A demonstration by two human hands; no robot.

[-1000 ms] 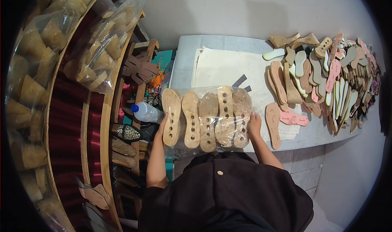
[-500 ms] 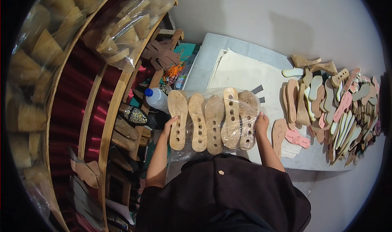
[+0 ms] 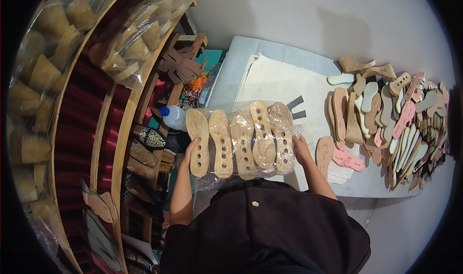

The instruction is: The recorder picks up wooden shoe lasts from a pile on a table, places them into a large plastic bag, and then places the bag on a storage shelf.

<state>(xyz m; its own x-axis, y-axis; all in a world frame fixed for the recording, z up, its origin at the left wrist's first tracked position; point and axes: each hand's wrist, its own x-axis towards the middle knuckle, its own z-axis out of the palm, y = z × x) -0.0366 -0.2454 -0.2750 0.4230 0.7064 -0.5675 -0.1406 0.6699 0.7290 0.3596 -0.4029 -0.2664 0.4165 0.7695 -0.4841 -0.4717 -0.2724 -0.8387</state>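
Note:
Between my two hands I hold a clear plastic bag [image 3: 227, 146] of tan shoe soles, up in front of my body. Several soles lie side by side in it, each with a row of round holes. My left hand [image 3: 192, 148] grips the bag's left edge, the thumb on the leftmost sole. At the opposite edge my right hand [image 3: 301, 149] is closed on the bag, its fingers partly hidden. Behind the bag lie pale cream sheets [image 3: 284, 78] on the table, with two dark grey strips [image 3: 297, 106] just past the bag's upper right corner.
A large heap of soles and insoles [image 3: 400, 124] covers the right of the white table [image 3: 270, 47]. Pink sole-shaped pieces [image 3: 348, 159] lie nearer. A blue-capped bottle [image 3: 173, 117] stands left of the bag. Wooden shelves [image 3: 123, 143] with shoes and bagged wooden heels [image 3: 137, 45] line the left.
The bag has shifted slightly left in the picture along with both hands, and its soles lie at a somewhat different tilt. The whole view has also moved a little.

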